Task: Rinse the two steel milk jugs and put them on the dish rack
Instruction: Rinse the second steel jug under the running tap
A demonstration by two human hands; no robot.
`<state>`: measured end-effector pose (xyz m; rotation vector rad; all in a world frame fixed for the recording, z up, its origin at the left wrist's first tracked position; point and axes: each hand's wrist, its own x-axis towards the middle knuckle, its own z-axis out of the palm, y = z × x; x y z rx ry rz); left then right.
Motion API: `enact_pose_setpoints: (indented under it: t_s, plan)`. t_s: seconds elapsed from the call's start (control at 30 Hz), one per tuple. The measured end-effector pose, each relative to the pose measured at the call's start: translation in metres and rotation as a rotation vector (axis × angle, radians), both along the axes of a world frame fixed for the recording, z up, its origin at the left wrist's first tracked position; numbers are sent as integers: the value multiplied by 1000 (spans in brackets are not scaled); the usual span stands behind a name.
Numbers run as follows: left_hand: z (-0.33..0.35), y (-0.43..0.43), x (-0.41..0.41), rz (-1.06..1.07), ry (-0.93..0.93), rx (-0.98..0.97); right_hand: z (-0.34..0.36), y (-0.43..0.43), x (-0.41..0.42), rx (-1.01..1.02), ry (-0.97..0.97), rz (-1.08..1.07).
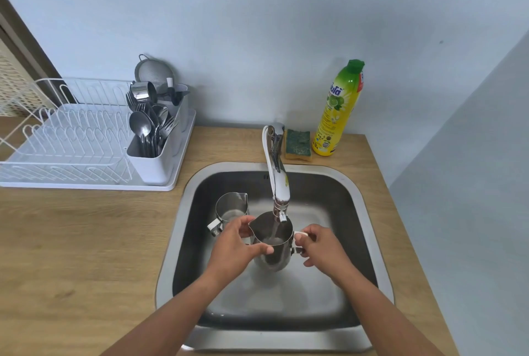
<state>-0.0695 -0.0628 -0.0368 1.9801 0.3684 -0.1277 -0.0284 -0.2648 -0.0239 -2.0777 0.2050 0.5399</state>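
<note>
At the centre of the frame, one steel jug (273,259) is held just under the tap (277,172), mouth up so the thin stream falls straight inside. The left hand (234,244) wraps its fingers and thumb round the jug's body near the spout, taking the weight as it fills. The right hand (320,246) pinches the handle between thumb and forefinger, probably to keep it from turning.

The second jug (231,208) stands upright on the sink (177,226) floor, just left of the held one and close to the left hand, within easy reach for its own rinse.

The dish rack (71,138) sits at the upper left on the counter. Its wire slots are free, while the cutlery holder (151,160) is crowded, so I judge the jugs will go on the wires.
</note>
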Motion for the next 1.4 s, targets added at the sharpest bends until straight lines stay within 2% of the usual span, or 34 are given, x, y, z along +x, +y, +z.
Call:
enact_pose_setpoints:
  t_s: [0.6, 0.77, 0.93, 1.27, 1.4]
  plan:
    - [1, 1, 8, -18, 10, -25, 8, -5, -4, 3, 12, -8]
    - [6, -2, 7, -23, 5, -4, 9, -3, -5, 14, -25, -76]
    - [2, 1, 6, -27, 32, -37, 8, -4, -7, -9, 25, -45]
    - [1, -1, 11, -13, 59, -43, 8, -5, -9, -31, -7, -26]
    - [-5, 0, 11, 10, 134, -157, 6, -3, -11, -107, 3, 29]
